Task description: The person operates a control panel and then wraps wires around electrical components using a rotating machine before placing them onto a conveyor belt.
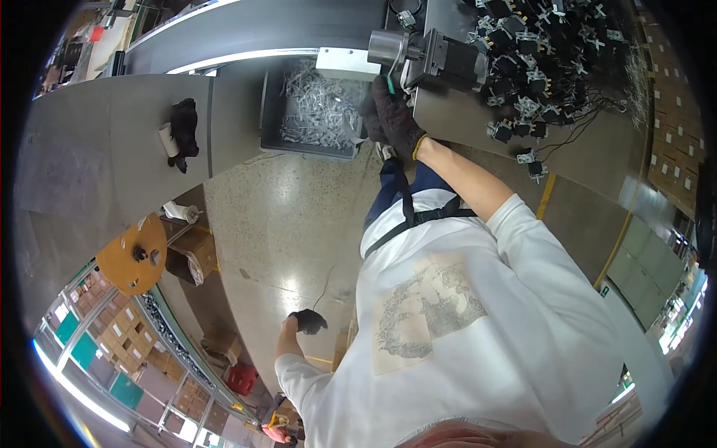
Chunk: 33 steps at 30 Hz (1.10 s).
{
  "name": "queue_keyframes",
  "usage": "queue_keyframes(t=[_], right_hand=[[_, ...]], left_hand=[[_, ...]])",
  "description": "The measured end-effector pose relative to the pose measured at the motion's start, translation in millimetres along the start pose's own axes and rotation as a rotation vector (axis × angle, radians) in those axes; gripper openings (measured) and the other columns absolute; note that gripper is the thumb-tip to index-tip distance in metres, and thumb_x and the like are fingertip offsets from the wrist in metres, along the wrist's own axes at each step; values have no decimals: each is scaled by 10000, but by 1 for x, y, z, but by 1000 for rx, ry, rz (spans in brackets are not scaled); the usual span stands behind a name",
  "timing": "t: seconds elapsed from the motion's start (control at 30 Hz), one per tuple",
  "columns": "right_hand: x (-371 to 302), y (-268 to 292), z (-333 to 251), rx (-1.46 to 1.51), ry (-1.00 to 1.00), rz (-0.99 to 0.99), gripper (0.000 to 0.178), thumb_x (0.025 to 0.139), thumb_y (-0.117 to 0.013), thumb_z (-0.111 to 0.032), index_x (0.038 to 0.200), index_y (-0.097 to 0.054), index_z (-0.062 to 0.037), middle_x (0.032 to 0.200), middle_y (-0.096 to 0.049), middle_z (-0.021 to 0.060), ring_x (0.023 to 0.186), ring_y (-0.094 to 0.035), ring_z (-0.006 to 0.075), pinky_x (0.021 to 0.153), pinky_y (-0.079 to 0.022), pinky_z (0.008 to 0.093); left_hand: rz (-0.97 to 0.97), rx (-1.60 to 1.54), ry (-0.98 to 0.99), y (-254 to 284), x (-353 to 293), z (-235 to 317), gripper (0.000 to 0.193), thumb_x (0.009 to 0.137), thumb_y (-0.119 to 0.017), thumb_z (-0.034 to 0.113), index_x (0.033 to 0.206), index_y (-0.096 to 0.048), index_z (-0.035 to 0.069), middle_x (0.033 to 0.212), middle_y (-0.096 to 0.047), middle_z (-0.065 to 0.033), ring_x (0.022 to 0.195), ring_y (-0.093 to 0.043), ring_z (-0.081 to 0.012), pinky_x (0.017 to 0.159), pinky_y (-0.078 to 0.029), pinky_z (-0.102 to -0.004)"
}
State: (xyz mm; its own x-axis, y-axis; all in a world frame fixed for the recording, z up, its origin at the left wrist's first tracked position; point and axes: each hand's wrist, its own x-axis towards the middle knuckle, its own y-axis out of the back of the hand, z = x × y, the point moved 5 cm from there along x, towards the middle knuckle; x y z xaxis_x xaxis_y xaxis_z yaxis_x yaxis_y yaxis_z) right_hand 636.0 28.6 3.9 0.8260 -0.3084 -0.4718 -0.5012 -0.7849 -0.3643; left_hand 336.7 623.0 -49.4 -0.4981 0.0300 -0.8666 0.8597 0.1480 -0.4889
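My right hand [394,119], in a dark knitted glove with a yellow cuff, is at the front of a dark motor [449,63] with a metal roller [385,47] on its shaft. Its fingers are closed around something small beside the roller. A bit of green [390,84] shows at the fingertips; its kind is unclear. My left hand [309,322], also in a dark glove, hangs low at my side, away from the bench. Its fingers point outward, loosely apart, and nothing shows in them. A thin dark line rises near it, perhaps a wire or a floor crack.
A grey bin [317,151] of clear plastic scraps stands left of my right hand. Many small black parts with metal brackets [528,108] are heaped on the right-hand bench [455,119]. On the left table [97,142] lie a black cloth-like item [184,128] and a white roll [166,139].
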Motion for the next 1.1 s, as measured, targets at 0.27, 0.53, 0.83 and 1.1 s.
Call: queue_keyframes(t=[0.27,0.53,0.83,1.1], right_hand=[[12,0,4,-154,-70,-144,481,1075,-460,-428,957,-643,0,711,-640,56,555,-565,148,555,-474,291],[-12,27,-31,-728,490,-81,287,993,-612,-297,1035,-659,-17,877,-710,111,830,-692,237,791,-539,372],[-47,87,-93,-691,317,31,299,971,-643,-291,1111,-684,-30,916,-721,102,866,-700,198,833,-543,348],[-52,71,-101,-580,327,-54,243,1015,-625,-189,1160,-673,0,982,-716,52,890,-659,102,820,-540,281]], left_hand=[[1035,651,-493,157,54,225,317,929,-487,241,889,-732,44,1007,-709,-244,946,-683,-421,820,-534,-485],[1144,288,-934,235,-48,466,359,916,-578,346,986,-721,25,935,-697,-270,920,-671,-459,788,-522,-503],[1752,1150,-1125,260,-187,636,312,905,-576,346,906,-736,78,742,-683,-161,698,-669,-375,604,-487,-482],[1432,722,-1548,273,-188,617,221,844,-754,266,877,-691,56,747,-644,-104,680,-624,-175,618,-472,-360]])
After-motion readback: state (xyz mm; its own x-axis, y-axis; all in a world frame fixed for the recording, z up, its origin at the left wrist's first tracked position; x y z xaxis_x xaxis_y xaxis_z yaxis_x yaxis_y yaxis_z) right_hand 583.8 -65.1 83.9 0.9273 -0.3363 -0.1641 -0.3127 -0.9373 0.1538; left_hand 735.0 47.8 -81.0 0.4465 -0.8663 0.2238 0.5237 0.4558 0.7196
